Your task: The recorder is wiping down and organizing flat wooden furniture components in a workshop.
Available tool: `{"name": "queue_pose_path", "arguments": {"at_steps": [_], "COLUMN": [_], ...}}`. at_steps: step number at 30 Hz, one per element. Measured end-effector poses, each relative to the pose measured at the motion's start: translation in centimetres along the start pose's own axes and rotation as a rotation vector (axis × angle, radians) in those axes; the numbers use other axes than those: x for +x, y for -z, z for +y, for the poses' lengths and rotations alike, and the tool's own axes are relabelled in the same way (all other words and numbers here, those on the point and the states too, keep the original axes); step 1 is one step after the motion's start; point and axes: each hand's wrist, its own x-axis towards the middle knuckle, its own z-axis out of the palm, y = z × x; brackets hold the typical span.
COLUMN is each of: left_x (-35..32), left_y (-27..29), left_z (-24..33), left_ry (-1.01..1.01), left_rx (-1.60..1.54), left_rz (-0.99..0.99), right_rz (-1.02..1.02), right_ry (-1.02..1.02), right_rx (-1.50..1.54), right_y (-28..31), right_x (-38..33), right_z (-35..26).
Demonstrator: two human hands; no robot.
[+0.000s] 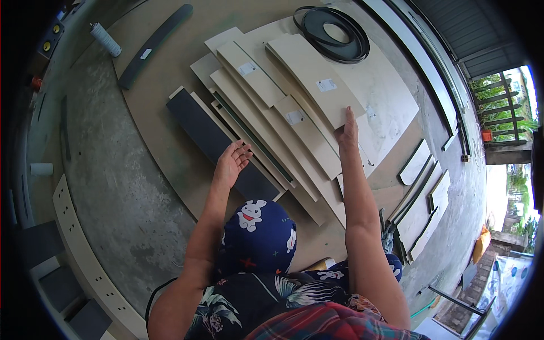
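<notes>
Several beige boards lie in an overlapping, slanting stack in front of me. My right hand (349, 133) is at the near right corner of the top beige board (317, 73), which bears a white label (326, 85). Its fingers stretch straight along the board's edge, and the thumb is by the near end. Over the dark grey panel (207, 127) at the stack's left side is my left hand (233, 161). Its fingers are loosely bent and apart, with nothing in them. Whether it touches the panel I cannot tell.
Coiled dark edging strip (362, 42) lies beyond the boards. A curved dark strip (153, 48) and a white roll (106, 39) are far left. Smaller panels (422, 209) rest on the right. A long board with holes (90, 255) stands at the lower left.
</notes>
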Motion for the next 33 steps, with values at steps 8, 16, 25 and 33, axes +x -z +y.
{"name": "queue_pose_path", "arguments": {"at_steps": [8, 16, 25, 33], "left_x": [0.9, 1.2, 1.3, 0.9], "left_y": [-0.2, -0.5, -1.4, -1.2], "left_z": [0.2, -0.3, -0.7, -1.0], "left_ry": [-0.004, 0.017, 0.039, 0.050], "left_rx": [0.036, 0.037, 0.074, 0.069], "left_rz": [0.024, 0.043, 0.038, 0.051], "right_rz": [0.015, 0.093, 0.201, 0.187], "right_ry": [-0.063, -0.131, -0.261, -0.243], "right_rx": [-0.025, -0.279, -0.785, -0.870], "right_y": [1.7, 2.8, 2.8, -0.5], "right_x": [2.7, 4.9, 5.3, 3.8], "right_z": [1.0, 0.2, -1.3, -3.0]}}
